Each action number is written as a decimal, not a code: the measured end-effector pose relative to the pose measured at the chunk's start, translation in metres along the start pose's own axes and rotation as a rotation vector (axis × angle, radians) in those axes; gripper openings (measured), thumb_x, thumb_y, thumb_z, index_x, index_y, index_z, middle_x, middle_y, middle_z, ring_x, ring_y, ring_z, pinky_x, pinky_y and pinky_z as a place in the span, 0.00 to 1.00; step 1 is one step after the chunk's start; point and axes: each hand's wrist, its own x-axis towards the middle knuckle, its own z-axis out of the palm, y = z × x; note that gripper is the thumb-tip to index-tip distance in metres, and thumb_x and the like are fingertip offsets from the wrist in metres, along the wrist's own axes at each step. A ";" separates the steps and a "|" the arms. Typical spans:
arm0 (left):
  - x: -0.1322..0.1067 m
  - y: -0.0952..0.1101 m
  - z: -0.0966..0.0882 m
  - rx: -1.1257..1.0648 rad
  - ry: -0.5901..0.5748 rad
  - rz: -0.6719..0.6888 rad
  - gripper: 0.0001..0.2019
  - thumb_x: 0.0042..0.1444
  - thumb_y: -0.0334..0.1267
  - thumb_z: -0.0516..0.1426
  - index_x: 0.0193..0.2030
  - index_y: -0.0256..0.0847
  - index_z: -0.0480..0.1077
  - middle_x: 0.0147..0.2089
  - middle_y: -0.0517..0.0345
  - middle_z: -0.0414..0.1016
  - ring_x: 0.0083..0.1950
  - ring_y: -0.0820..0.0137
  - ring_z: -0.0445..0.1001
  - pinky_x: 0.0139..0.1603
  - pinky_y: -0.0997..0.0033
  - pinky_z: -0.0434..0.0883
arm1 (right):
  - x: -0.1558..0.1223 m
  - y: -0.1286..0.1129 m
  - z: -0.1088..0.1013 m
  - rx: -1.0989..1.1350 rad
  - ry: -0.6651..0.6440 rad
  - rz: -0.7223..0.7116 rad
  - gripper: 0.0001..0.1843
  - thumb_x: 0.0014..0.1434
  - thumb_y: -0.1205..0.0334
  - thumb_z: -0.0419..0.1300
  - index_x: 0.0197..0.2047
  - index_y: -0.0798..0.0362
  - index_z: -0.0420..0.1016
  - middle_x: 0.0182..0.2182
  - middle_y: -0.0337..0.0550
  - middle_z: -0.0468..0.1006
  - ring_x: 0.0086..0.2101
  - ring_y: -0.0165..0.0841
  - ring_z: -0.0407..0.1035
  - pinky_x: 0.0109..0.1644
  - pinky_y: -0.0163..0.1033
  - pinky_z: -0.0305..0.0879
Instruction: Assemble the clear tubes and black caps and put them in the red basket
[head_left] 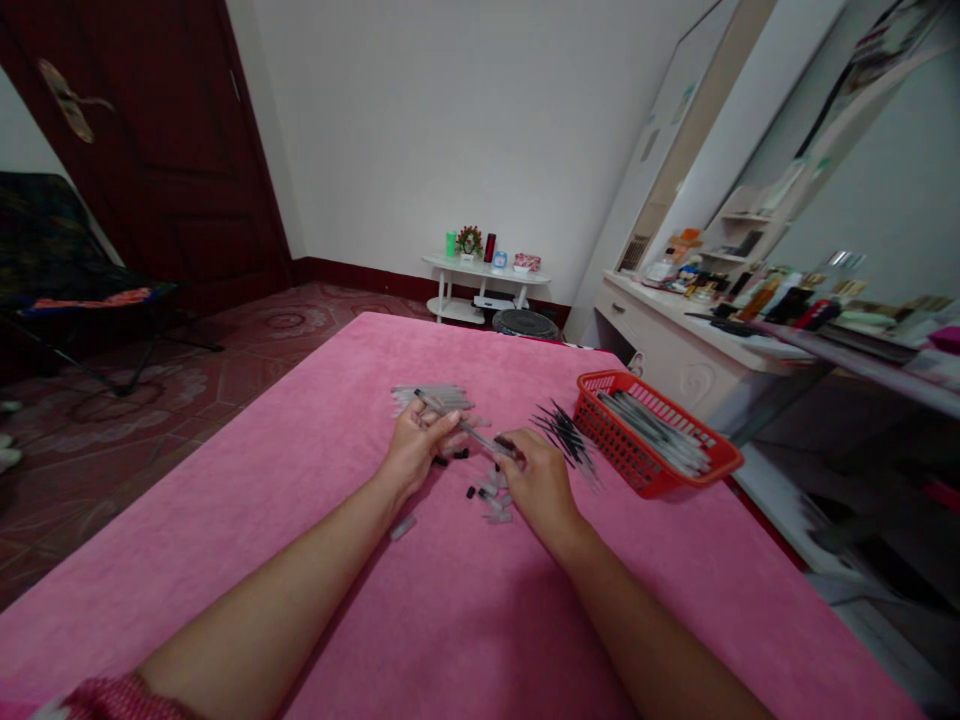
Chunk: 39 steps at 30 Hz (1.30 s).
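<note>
My left hand (416, 447) is closed around a clear pen barrel (463, 427) that slants down to the right. At the barrel's lower end my right hand (538, 484) pinches it, fingers together over a dark tip. Both hands rest over a pink cloth (390, 600). A pile of clear pen barrels (435, 396) lies just beyond my left hand. Several small caps and short parts (491, 500) are scattered between the hands. A fan of thin black refills (564, 432) lies to the right of my right hand.
A red plastic basket (651, 476) with several assembled pens stands at the right edge of the pink surface. A dressing table (720, 340) crowded with bottles is farther right. A small white table (484, 285), a dark red door (150, 140) and a folding chair (67, 290) stand beyond.
</note>
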 end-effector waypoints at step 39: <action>-0.013 -0.003 0.010 0.099 -0.135 0.030 0.19 0.40 0.39 0.68 0.30 0.38 0.60 0.29 0.55 0.77 0.33 0.63 0.78 0.31 0.67 0.76 | 0.014 -0.012 -0.025 0.801 -0.335 0.615 0.09 0.39 0.60 0.63 0.21 0.57 0.69 0.16 0.38 0.71 0.14 0.25 0.60 0.19 0.33 0.64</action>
